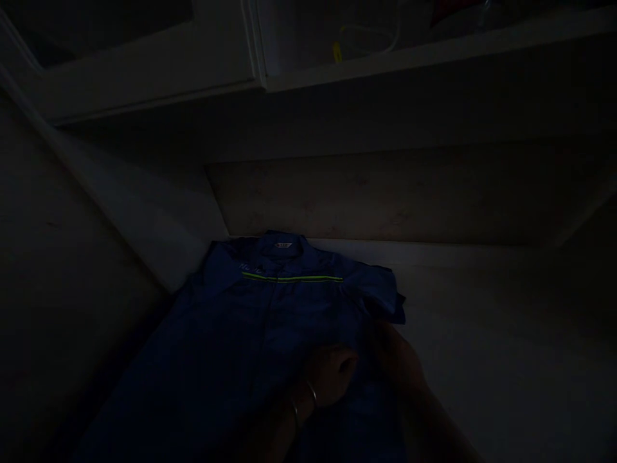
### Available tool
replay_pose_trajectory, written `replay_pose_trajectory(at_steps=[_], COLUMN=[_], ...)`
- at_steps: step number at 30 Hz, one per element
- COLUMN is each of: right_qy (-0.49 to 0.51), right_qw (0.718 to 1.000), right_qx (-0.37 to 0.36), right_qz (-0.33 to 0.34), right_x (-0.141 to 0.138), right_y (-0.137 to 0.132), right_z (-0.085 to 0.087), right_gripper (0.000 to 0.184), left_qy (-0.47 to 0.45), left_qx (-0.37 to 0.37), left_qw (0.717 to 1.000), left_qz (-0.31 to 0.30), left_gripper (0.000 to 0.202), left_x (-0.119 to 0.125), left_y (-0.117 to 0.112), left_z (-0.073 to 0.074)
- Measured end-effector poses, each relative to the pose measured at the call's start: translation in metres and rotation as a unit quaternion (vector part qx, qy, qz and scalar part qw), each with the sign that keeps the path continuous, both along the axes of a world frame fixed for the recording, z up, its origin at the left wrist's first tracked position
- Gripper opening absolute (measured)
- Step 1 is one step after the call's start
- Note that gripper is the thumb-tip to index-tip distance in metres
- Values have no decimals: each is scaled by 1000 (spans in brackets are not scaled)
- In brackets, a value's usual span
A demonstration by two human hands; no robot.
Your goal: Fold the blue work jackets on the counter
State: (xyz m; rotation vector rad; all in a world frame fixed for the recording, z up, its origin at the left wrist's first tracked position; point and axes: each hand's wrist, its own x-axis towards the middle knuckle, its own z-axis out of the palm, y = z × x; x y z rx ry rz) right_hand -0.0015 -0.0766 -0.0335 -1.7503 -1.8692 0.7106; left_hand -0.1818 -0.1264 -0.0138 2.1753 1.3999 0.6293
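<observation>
A short-sleeved blue shirt [299,308] lies spread front up on a pale surface, its collar towards the back wall. It has a bright yellow-green stripe and pale lettering across the chest, and a white label inside the collar. Over the shirt's right part, my left hand [332,372], with two bangles at the wrist, is closed with curled fingers that seem to pinch the cloth. Close beside it, my right hand [398,357] rests at the shirt's right edge, just below the sleeve [376,289]. Its fingers are lost in the dark.
The scene is very dark. Above hangs a pale cabinet [222,58] with an open shelf [434,58], where a white cord [380,48] with a yellow piece lies. A patterned panel [361,199] stands behind the shirt, and a pale side wall [139,206] slopes at the left.
</observation>
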Motion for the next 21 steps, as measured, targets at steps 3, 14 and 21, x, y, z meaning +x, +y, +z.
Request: replay_pose_trajectory(at_steps=[3,14,21], right_qy=[30,137,159], right_qw=[999,989,983], right_qx=[-10,-37,-18], right_qz=[0,-49,-90], right_x=[2,6,5], right_y=[3,4,5], right_z=[-3,-7,-1], right_gripper=[43,47,41], left_qy=[-7,-2,-7], left_qx=[-9,-24,-23], left_qw=[1000,1000,999], left_qz=[-9,-19,-22], left_gripper=[28,27,26], left_x=[-1,-3,-2], left_y=[1,1,2], left_z=[0,-3,-5])
